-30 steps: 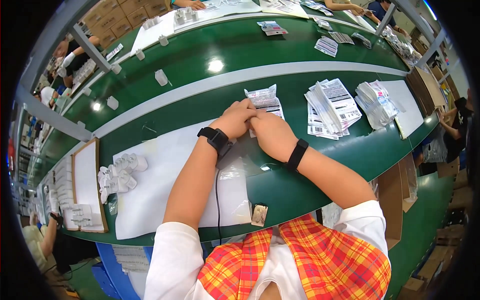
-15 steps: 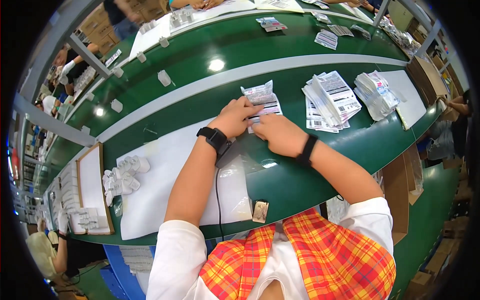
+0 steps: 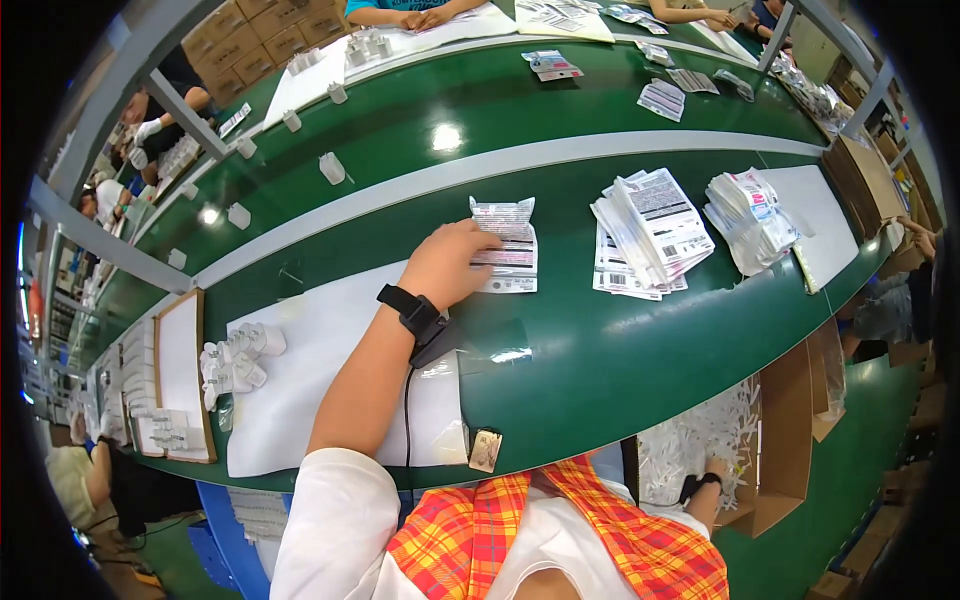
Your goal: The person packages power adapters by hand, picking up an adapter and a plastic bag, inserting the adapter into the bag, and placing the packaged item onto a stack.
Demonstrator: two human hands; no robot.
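On the green table a flat printed plastic packet (image 3: 517, 245) lies in front of me, its crimped upper end standing out in two corners. My left hand (image 3: 452, 262) rests over its left edge, with thumb and index finger apart on the print; the other fingers are partly hidden. My right hand (image 3: 717, 467) is down at the open carton (image 3: 785, 440) below the table edge, among white strips (image 3: 690, 440) that look like plastic or paper. Its fingers cannot be made out. A fanned stack of similar packets (image 3: 655, 232) lies to the right of the single packet.
Farther right is a bundle of packets (image 3: 750, 215) on a white sheet (image 3: 815, 210). White plug adapters (image 3: 240, 358) stand on a white mat (image 3: 340, 380) at left. A small tag-like block (image 3: 486, 450) lies by the front edge. Behind a grey rail (image 3: 400, 180), other people work.
My right hand has left the packet and gone down to the carton of strips at lower right. The left hand stays on the packet, which now lies straighter.
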